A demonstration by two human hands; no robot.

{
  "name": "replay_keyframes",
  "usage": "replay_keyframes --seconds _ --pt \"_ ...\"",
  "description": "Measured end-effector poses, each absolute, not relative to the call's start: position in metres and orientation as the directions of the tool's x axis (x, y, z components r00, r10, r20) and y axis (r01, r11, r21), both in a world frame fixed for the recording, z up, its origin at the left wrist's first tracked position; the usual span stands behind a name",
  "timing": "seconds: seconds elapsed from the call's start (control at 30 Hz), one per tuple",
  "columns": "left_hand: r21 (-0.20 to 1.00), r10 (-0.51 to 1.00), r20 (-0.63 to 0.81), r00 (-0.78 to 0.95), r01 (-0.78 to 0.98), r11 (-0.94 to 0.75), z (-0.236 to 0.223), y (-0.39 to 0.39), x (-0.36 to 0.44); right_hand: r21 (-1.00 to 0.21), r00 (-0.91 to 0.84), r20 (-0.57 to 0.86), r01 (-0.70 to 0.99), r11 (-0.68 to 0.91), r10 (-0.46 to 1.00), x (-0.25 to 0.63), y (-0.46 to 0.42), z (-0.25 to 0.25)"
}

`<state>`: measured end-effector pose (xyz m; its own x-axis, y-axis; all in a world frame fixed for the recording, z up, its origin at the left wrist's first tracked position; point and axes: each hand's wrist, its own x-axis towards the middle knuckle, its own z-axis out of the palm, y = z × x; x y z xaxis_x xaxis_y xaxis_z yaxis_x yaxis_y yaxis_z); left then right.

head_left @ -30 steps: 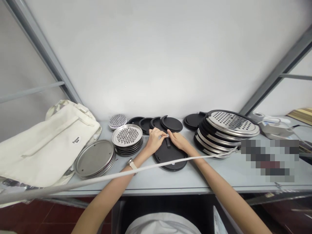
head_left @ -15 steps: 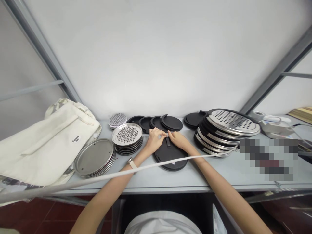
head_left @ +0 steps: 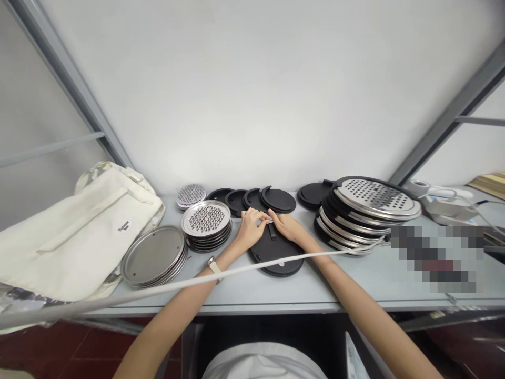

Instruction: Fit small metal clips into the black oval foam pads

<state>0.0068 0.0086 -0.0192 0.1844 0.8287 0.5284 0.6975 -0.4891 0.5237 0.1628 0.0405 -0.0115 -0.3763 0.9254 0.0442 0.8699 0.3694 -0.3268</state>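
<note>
A round black plastic disc [head_left: 276, 255] lies on the bench in front of me, with a dark rectangular clip-like part [head_left: 272, 231] near its far edge. My left hand [head_left: 251, 230] is pinched at that far edge, its fingertips meeting over a tiny pale piece too small to name. Against it from the right, my right hand [head_left: 287, 226] rests on the disc with thumb and fingers closed at the same spot. Whatever lies between the fingertips is mostly hidden. Behind my hands several black discs with curved rims [head_left: 278, 200] overlap in a row.
Left stand a stack of perforated metal grater discs [head_left: 206, 218], a smaller grater disc [head_left: 191, 195], plain metal discs [head_left: 153, 255] and a cream bag [head_left: 90, 226]. On the right rises a tall stack of black-rimmed grater plates [head_left: 366, 210]. A pale cord [head_left: 236, 268] crosses before my forearms.
My hands stay at the same spot on the black disc; the right fingertips have shifted slightly. The view has moved a little.
</note>
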Motion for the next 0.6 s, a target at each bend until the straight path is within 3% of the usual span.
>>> replay_keyframes --seconds 0.6 --pt "0.491 0.797 0.556 0.237 0.68 -0.545 -0.0197 0.0118 0.0036 -0.223 -0.412 0.008 0.888 0.403 0.911 0.1623 0.0398 -0.011"
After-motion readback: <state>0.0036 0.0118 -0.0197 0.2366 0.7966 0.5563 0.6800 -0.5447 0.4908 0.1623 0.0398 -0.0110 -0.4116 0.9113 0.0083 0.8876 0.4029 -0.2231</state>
